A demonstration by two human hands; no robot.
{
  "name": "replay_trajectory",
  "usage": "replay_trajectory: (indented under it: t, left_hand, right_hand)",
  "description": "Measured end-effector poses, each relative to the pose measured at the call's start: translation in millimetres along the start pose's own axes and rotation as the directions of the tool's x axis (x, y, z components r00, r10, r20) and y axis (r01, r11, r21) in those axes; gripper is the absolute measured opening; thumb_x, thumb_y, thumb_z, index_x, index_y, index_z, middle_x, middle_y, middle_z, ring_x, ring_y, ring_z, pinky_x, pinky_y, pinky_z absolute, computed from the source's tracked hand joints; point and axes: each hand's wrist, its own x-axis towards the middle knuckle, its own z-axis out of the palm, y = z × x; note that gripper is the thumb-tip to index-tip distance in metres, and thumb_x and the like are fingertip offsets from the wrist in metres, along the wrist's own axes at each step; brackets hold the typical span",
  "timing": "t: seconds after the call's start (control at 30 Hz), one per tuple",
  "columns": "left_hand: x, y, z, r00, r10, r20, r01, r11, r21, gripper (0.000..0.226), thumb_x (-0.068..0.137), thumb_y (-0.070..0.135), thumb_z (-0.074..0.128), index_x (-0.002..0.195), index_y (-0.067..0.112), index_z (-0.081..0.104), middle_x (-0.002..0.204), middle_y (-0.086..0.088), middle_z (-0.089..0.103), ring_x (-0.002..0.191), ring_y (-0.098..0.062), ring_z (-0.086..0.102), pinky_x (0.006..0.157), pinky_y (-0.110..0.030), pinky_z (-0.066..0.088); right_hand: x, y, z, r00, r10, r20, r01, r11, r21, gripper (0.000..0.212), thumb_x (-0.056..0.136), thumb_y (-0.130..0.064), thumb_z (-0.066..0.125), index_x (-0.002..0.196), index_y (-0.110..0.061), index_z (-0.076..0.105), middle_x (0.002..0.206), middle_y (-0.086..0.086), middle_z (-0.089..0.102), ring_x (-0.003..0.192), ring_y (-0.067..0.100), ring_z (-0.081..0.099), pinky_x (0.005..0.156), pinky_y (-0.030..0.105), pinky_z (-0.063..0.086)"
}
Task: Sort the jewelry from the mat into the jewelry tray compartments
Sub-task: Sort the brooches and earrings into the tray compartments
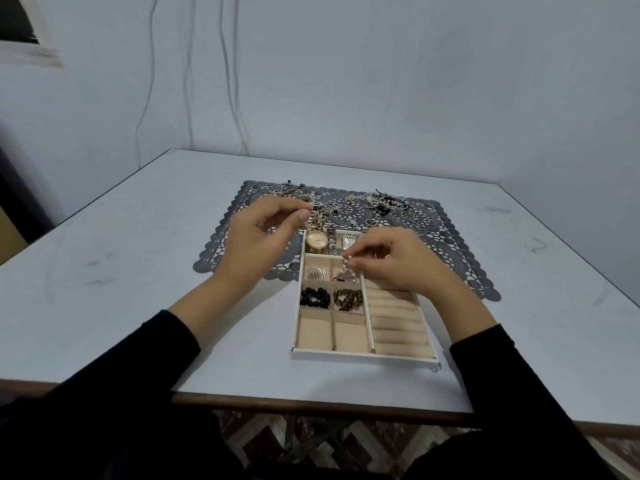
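A white jewelry tray (363, 356) with beige compartments lies on the table, its far end on the grey lace mat (460, 258). My left hand (258, 242) pinches a gold chain piece (317, 216) above the tray's far left corner. My right hand (394, 259) pinches a pearl earring (349, 262) over the compartment holding a shell-shaped earring (346, 276). The tray also holds a gold watch (317, 241), a silver watch (348, 242), another shell earring (315, 273), a black bead bracelet (314, 297) and a brown bead bracelet (348, 299).
Loose chains (287, 192), bracelets (384, 200) and several rings (420, 223) lie along the mat's far side. The tray's two near compartments (332, 332) and ring rolls (398, 320) are bare. A wall stands close behind the table.
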Motion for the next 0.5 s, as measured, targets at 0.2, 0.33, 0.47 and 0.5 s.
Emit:
replay_trajectory:
  t: [0.2, 0.33, 0.47, 0.5]
  left_hand:
    - [-0.5, 0.3, 0.4, 1.000, -0.007, 0.013, 0.007, 1.000, 0.024, 0.013, 0.089, 0.012, 0.069, 0.101, 0.015, 0.072, 0.093, 0.006, 0.071, 0.082, -0.003, 0.066, 0.076, -0.016, 0.051]
    - [-1.0, -0.1, 0.9, 1.000, 0.000, 0.017, -0.001, 0.999, 0.041, 0.013, 0.088, 0.013, 0.069, 0.101, 0.016, 0.072, 0.095, 0.003, 0.072, 0.084, -0.007, 0.067, 0.079, -0.020, 0.053]
    - [-1.6, 0.1, 1.0, 1.000, -0.005, 0.031, 0.003, 0.999, 0.052, 0.014, 0.089, 0.013, 0.069, 0.102, 0.014, 0.073, 0.096, -0.001, 0.073, 0.087, -0.012, 0.069, 0.082, -0.025, 0.055]
    - [-1.8, 0.4, 1.0, 0.999, 0.000, 0.037, -0.002, 0.999, 0.054, 0.014, 0.089, 0.013, 0.069, 0.102, 0.015, 0.072, 0.097, -0.001, 0.073, 0.087, -0.012, 0.069, 0.082, -0.024, 0.055]
  right_hand:
    - [-0.5, 0.2, -1.2, 0.999, 0.013, 0.031, -0.012, 0.999, -0.048, 0.013, 0.078, -0.023, 0.077, 0.090, -0.028, 0.076, 0.083, -0.008, 0.068, 0.067, 0.002, 0.054, 0.061, 0.013, 0.041]
    - [0.0, -2.4, 0.0, 0.998, 0.043, 0.042, -0.040, 0.996, -0.082, 0.012, 0.080, -0.024, 0.076, 0.091, -0.027, 0.076, 0.083, -0.009, 0.068, 0.070, 0.006, 0.057, 0.064, 0.019, 0.046]
    - [0.0, -4.5, 2.7, 0.998, 0.039, 0.054, -0.034, 0.996, -0.082, 0.012, 0.082, -0.018, 0.073, 0.092, -0.024, 0.077, 0.076, -0.014, 0.064, 0.060, -0.005, 0.053, 0.057, 0.010, 0.040]
    - [-0.2, -4.9, 3.0, 0.997, 0.041, 0.059, -0.036, 0.996, -0.078, 0.013, 0.083, -0.017, 0.072, 0.092, -0.023, 0.077, 0.075, -0.014, 0.064, 0.058, -0.005, 0.052, 0.056, 0.010, 0.039]
